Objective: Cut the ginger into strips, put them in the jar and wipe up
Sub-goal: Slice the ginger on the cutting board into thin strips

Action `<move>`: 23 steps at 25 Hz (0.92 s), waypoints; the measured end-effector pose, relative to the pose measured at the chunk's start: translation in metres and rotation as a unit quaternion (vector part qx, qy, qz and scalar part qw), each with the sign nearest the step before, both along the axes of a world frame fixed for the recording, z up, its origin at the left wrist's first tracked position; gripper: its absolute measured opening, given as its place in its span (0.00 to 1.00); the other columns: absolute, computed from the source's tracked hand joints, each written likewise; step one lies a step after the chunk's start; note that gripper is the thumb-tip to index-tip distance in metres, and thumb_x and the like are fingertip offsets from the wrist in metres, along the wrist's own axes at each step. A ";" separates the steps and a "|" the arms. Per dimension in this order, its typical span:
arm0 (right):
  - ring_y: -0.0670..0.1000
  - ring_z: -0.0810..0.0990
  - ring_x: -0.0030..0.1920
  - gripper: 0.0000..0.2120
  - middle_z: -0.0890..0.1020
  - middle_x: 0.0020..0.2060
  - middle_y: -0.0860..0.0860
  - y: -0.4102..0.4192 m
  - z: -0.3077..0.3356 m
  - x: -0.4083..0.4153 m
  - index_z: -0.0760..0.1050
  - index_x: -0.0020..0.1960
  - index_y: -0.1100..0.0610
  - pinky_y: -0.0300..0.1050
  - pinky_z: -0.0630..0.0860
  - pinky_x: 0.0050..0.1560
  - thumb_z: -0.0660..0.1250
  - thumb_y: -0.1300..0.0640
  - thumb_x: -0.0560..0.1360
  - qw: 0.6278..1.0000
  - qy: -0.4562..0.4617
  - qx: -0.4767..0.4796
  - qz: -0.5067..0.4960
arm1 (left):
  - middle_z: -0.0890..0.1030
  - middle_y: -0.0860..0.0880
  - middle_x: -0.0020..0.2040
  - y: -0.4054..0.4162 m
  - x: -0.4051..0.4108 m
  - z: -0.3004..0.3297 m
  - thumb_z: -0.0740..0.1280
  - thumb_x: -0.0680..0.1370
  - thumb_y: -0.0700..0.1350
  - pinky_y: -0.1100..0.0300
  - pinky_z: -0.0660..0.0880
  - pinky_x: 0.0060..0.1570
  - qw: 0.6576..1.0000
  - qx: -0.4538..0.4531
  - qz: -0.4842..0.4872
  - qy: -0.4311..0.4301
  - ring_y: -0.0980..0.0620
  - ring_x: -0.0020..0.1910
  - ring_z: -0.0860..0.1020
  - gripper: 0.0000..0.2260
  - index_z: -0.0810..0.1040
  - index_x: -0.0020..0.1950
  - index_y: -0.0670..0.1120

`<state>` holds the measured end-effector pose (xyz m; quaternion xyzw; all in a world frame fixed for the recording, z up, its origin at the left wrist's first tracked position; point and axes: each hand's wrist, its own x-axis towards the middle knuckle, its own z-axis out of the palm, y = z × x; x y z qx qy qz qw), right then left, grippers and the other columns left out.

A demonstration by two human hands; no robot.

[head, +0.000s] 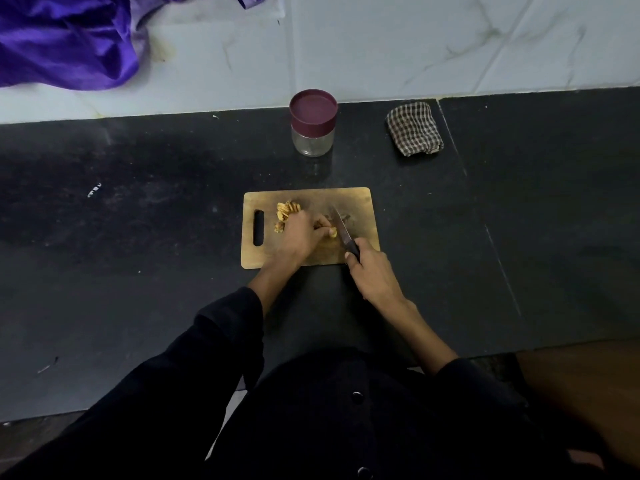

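A small piece of ginger (331, 232) lies mid-way across my wooden cutting board (360, 202), pinched in the curled fingers of my left hand (298, 237). My right hand (370, 268) grips the knife (341, 228), whose blade sits just beside those fingertips. With so little ginger left, I judge a slip could nick a finger. Cut pieces (286, 209) are piled beyond my left hand. The jar (312, 123), lid on, and a checked cloth (414, 129) wait further back on the dark counter (138, 220).
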<state>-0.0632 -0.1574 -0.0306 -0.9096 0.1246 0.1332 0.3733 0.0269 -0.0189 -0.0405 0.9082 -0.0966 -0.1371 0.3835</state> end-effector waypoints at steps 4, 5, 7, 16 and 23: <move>0.59 0.80 0.49 0.09 0.81 0.48 0.57 0.002 0.006 -0.001 0.70 0.62 0.58 0.53 0.76 0.47 0.59 0.56 0.83 1.000 -0.014 -0.013 0.008 | 0.84 0.47 0.46 0.000 0.009 0.005 0.72 0.73 0.40 0.62 0.74 0.52 0.999 -0.008 0.003 0.047 0.55 0.48 0.80 0.04 0.83 0.46 0.42; 0.59 0.80 0.49 0.10 0.81 0.49 0.57 0.003 0.007 0.000 0.70 0.62 0.57 0.54 0.76 0.48 0.58 0.56 0.83 1.000 -0.008 -0.016 0.012 | 0.84 0.47 0.46 0.001 0.010 0.006 0.72 0.72 0.40 0.63 0.74 0.52 0.999 -0.008 0.000 0.052 0.55 0.47 0.80 0.04 0.83 0.46 0.41; 0.58 0.80 0.50 0.10 0.81 0.50 0.57 0.004 0.008 0.001 0.69 0.63 0.57 0.54 0.77 0.49 0.57 0.55 0.84 0.999 0.009 -0.027 0.022 | 0.84 0.47 0.46 0.001 0.009 0.008 0.72 0.73 0.39 0.62 0.74 0.53 0.999 -0.007 -0.007 0.049 0.55 0.47 0.80 0.04 0.83 0.47 0.41; 0.61 0.82 0.45 0.07 0.77 0.44 0.56 0.024 0.009 0.004 0.66 0.55 0.59 0.61 0.81 0.45 0.55 0.55 0.84 0.995 0.094 -0.034 0.004 | 0.84 0.49 0.49 0.000 0.004 0.003 0.71 0.74 0.39 0.61 0.73 0.58 1.000 0.010 -0.018 0.015 0.55 0.50 0.80 0.05 0.84 0.49 0.43; 0.60 0.83 0.32 0.06 0.80 0.46 0.62 0.037 0.016 0.008 0.64 0.57 0.59 0.52 0.80 0.25 0.54 0.57 0.83 0.982 0.180 0.005 -0.049 | 0.84 0.51 0.47 0.000 0.006 0.001 0.72 0.73 0.41 0.61 0.74 0.57 0.999 0.031 -0.024 0.007 0.58 0.47 0.79 0.04 0.84 0.47 0.45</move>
